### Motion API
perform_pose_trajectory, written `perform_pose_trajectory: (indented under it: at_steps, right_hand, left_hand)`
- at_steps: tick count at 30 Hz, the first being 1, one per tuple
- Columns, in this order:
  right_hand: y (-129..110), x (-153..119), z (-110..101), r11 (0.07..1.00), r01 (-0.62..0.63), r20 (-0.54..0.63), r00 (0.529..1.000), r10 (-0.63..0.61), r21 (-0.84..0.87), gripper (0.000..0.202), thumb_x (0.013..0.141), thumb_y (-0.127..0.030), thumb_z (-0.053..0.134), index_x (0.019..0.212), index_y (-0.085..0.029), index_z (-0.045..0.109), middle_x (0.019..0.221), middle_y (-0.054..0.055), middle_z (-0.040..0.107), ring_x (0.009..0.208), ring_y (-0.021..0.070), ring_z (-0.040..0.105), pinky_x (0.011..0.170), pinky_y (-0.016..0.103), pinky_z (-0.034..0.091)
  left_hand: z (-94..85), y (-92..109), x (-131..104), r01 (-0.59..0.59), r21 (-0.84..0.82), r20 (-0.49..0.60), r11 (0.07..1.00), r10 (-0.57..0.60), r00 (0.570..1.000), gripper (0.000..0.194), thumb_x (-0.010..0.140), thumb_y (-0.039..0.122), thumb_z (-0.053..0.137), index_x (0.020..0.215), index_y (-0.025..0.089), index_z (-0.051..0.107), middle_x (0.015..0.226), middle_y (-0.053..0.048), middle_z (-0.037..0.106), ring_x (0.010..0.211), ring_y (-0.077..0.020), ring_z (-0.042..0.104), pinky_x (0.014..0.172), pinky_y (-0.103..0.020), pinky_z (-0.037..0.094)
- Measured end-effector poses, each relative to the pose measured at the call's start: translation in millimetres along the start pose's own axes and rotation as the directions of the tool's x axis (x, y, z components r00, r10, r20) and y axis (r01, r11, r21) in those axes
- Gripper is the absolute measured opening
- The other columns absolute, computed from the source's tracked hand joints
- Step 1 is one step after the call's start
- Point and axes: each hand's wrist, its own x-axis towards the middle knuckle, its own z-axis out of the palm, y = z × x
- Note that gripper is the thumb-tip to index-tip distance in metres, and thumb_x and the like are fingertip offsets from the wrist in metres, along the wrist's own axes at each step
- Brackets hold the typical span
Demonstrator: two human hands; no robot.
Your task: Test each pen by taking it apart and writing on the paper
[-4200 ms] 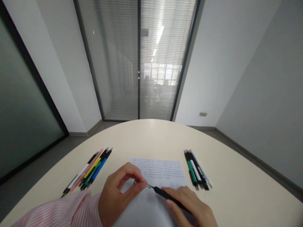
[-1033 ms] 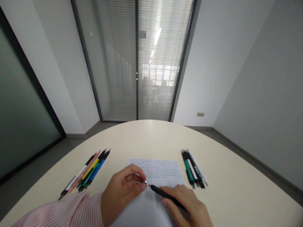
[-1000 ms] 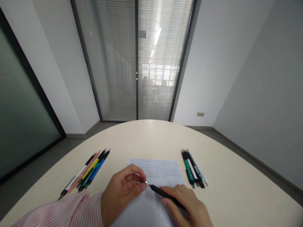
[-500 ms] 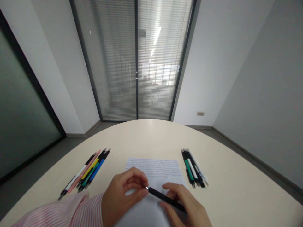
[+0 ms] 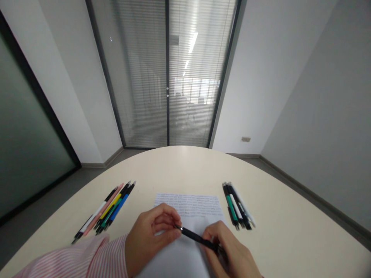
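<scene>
A black pen (image 5: 193, 235) slants between my two hands above a sheet of paper (image 5: 199, 211) with lines of writing on its upper part. At the pen's silvery tip end, the thumb and fingers of my left hand (image 5: 152, 239) are pinched together. My right hand (image 5: 230, 251) is closed round the barrel toward the other end, which its fingers partly hide. The lower part of the sheet, beneath the hands, is white and partly covered by them.
Left of the paper lies a row of several pens (image 5: 106, 210) in white, pink, yellow, green and blue. A second group of several pens (image 5: 237, 206), green, white and black, lies to the right. The round cream table (image 5: 182, 170) faces a glass partition with blinds (image 5: 142, 96).
My right hand's fingers have closed in round the barrel, where they were more spread before. The left hand keeps its pinch at the tip end almost unmoved.
</scene>
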Motion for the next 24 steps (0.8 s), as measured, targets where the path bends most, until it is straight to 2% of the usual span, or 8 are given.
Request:
perform_pose_trajectory:
  at_steps: [5, 9, 12, 15, 17, 20, 22, 24]
  right_hand:
    - [4.9, 1.0, -4.1, 0.998, 0.057, 0.051, 0.997, -0.057, 0.008, 0.010, 0.095, -0.028, 0.045, 0.092, -0.025, 0.054, 0.077, 0.000, 0.064, 0.066, 0.0134, 0.065, 0.063, 0.018, 0.052]
    - [10.3, -1.2, -2.4, 0.996, 0.074, 0.078, 0.995, -0.069, -0.059, 0.018, 0.096, -0.025, 0.042, 0.103, -0.026, 0.058, 0.084, 0.002, 0.067, 0.076, 0.0150, 0.068, 0.068, 0.020, 0.052]
    - [8.6, -1.3, -0.4, 0.995, 0.031, 0.008, 0.999, -0.031, -0.090, 0.016, 0.093, -0.033, 0.048, 0.105, -0.025, 0.056, 0.081, 0.001, 0.066, 0.070, 0.0148, 0.068, 0.063, 0.020, 0.053]
    - [4.2, 0.4, 0.8, 0.998, -0.022, -0.072, 0.997, 0.017, -0.064, 0.017, 0.091, -0.040, 0.050, 0.087, -0.024, 0.055, 0.069, -0.002, 0.063, 0.054, 0.0130, 0.063, 0.053, 0.019, 0.051]
    - [2.6, 1.5, 0.8, 0.999, -0.019, -0.074, 0.997, 0.017, -0.028, 0.022, 0.094, -0.037, 0.043, 0.081, -0.024, 0.055, 0.066, -0.002, 0.062, 0.053, 0.0125, 0.061, 0.052, 0.019, 0.050]
    - [3.6, 2.3, -0.1, 0.999, 0.033, -0.049, 0.998, -0.032, 0.016, 0.022, 0.096, -0.033, 0.038, 0.089, -0.026, 0.058, 0.074, -0.001, 0.064, 0.066, 0.0136, 0.065, 0.060, 0.020, 0.051]
    - [5.7, 2.4, -1.1, 1.000, 0.020, -0.045, 0.999, -0.020, 0.000, 0.012, 0.092, -0.035, 0.049, 0.097, -0.025, 0.055, 0.077, 0.000, 0.064, 0.066, 0.0143, 0.065, 0.060, 0.020, 0.052]
    - [7.7, 2.7, -2.3, 0.999, -0.025, -0.041, 0.999, 0.024, -0.026, 0.014, 0.087, -0.034, 0.057, 0.095, -0.024, 0.052, 0.074, -0.001, 0.062, 0.059, 0.0140, 0.062, 0.054, 0.021, 0.051]
  left_hand:
    - [-2.6, -3.4, 4.9, 0.115, 0.052, -0.015, 0.992, -0.115, 0.993, 0.019, 0.064, 0.026, 0.075, 0.077, 0.014, 0.066, 0.070, -0.005, 0.070, 0.067, -0.0177, 0.066, 0.062, -0.025, 0.051]
    - [-2.2, -1.1, 5.1, 0.124, 0.077, -0.033, 0.989, -0.122, 0.992, 0.019, 0.063, 0.028, 0.075, 0.074, 0.013, 0.068, 0.061, -0.003, 0.067, 0.060, -0.0162, 0.063, 0.058, -0.024, 0.049]
    - [-1.4, 1.8, 4.4, 0.132, 0.060, -0.044, 0.989, -0.129, 0.991, 0.019, 0.061, 0.027, 0.075, 0.074, 0.013, 0.069, 0.064, -0.003, 0.069, 0.063, -0.0174, 0.064, 0.060, -0.025, 0.050]
    - [-1.1, 3.5, 5.1, 0.137, 0.048, -0.066, 0.989, -0.134, 0.989, 0.019, 0.060, 0.026, 0.076, 0.073, 0.014, 0.069, 0.065, -0.004, 0.070, 0.064, -0.0177, 0.065, 0.061, -0.025, 0.050]
    - [-1.4, 4.1, 6.0, 0.143, 0.033, -0.077, 0.989, -0.140, 0.987, 0.018, 0.060, 0.025, 0.076, 0.073, 0.014, 0.069, 0.064, -0.003, 0.070, 0.063, -0.0174, 0.065, 0.060, -0.025, 0.050]
    - [-2.1, 4.1, 6.4, 0.143, 0.018, -0.080, 0.990, -0.141, 0.987, 0.018, 0.060, 0.024, 0.076, 0.073, 0.014, 0.069, 0.062, -0.003, 0.070, 0.062, -0.0173, 0.065, 0.059, -0.024, 0.050]
    - [-2.6, 3.1, 5.9, 0.131, 0.017, -0.082, 0.991, -0.129, 0.988, 0.018, 0.060, 0.024, 0.076, 0.073, 0.014, 0.070, 0.063, -0.003, 0.070, 0.062, -0.0174, 0.066, 0.059, -0.024, 0.050]
    - [-3.0, 1.7, 5.3, 0.120, 0.022, -0.077, 0.993, -0.118, 0.990, 0.017, 0.061, 0.024, 0.076, 0.074, 0.014, 0.070, 0.064, -0.004, 0.070, 0.063, -0.0173, 0.066, 0.060, -0.024, 0.050]
